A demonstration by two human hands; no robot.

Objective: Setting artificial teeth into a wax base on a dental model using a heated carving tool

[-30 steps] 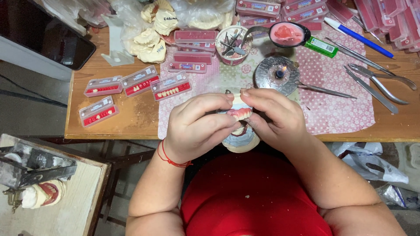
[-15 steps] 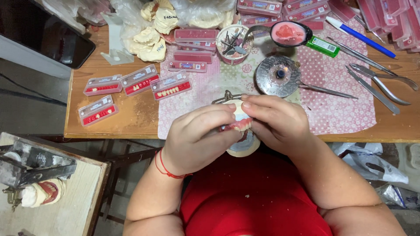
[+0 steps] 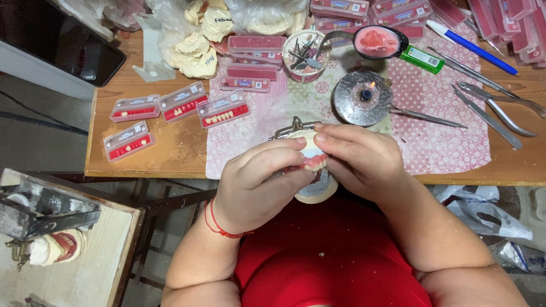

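Both hands hold a dental model [image 3: 314, 170]: white plaster casts on a small metal articulator, with pink wax and a row of teeth between them. My left hand [image 3: 259, 181] cups it from the left, fingers curled over the pink gum line. From the right, my right hand [image 3: 358, 159] grips it, fingertips pressed on top of the upper cast. The model hangs just in front of the wooden table's [image 3: 170, 142] near edge, above my red shirt.
A small lit burner on a round metal dish [image 3: 364, 96] stands just behind the hands. Cards of artificial teeth [image 3: 182, 102] lie at left, pliers and metal tools [image 3: 489, 105] at right, a cup of instruments [image 3: 301, 54] behind. Another articulated model [image 3: 51, 241] sits lower left.
The hands and model have dropped slightly toward my body. My fingers have shifted on the model, showing a little more of the pink wax and teeth.
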